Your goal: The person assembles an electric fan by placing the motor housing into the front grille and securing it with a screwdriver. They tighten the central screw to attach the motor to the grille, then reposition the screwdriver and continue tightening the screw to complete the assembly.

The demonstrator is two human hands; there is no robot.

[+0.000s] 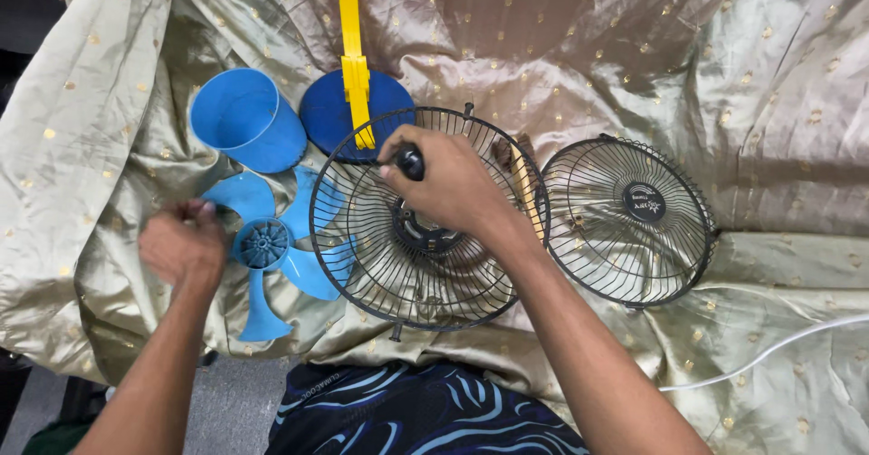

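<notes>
- Right hand (448, 183) gripped a black screwdriver handle (409, 161) over the rear fan guard (362, 274).
- Left hand (184, 245) pinched the loose blue fan blade (272, 256) beside it.
- Front grille (629, 220) lay unattached, apart on the cloth (769, 102).

Off to the right of the hands there's a second black fan grille (629, 221) lying flat on the shiny gold-dotted cloth (787, 84), white cable (769, 351) trailing below it. Blue cup-shaped housing (246, 117) sits above the left hand.
</notes>
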